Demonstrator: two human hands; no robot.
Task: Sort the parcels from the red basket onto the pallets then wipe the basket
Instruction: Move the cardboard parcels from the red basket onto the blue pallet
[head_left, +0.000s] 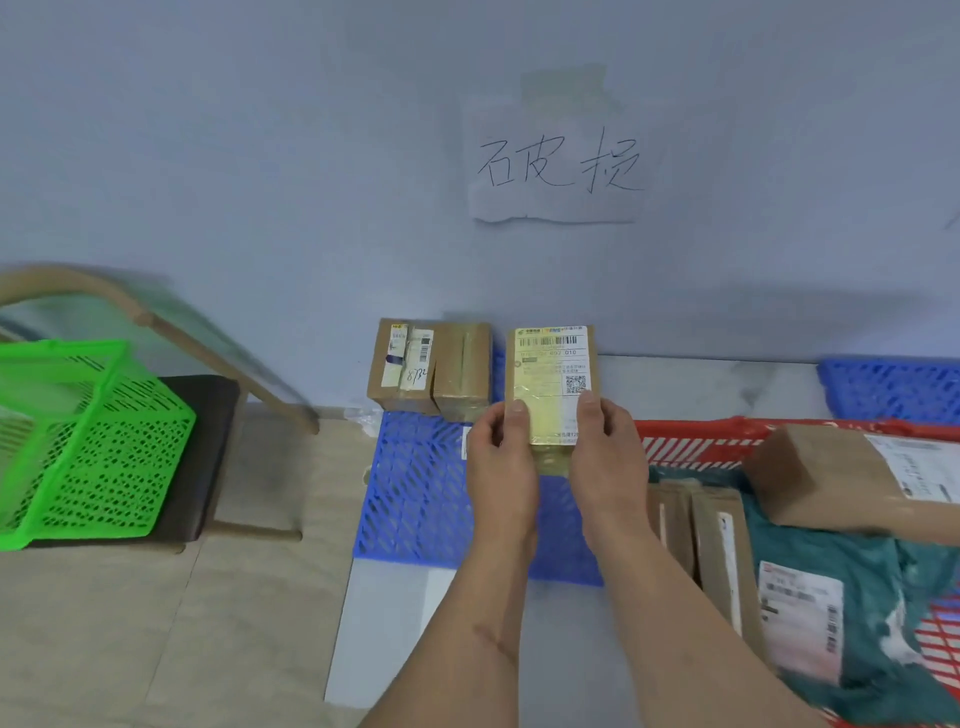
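I hold a small cardboard parcel (551, 379) with a shiny taped label upright above the blue pallet (415, 493). My left hand (501, 457) grips its left edge and my right hand (605, 452) grips its right edge. Two brown parcels (430, 366) stand on the far end of that pallet against the wall. The red basket (691, 441) sits at the right, holding a large brown box (826, 478), a teal bag parcel (852, 613) and thin cardboard parcels (711, 545).
A green basket (88, 441) rests on a dark-seated wooden chair (208, 441) at the left. A second blue pallet (893, 387) lies at the far right by the wall. A handwritten paper sign (558, 166) is taped to the wall above.
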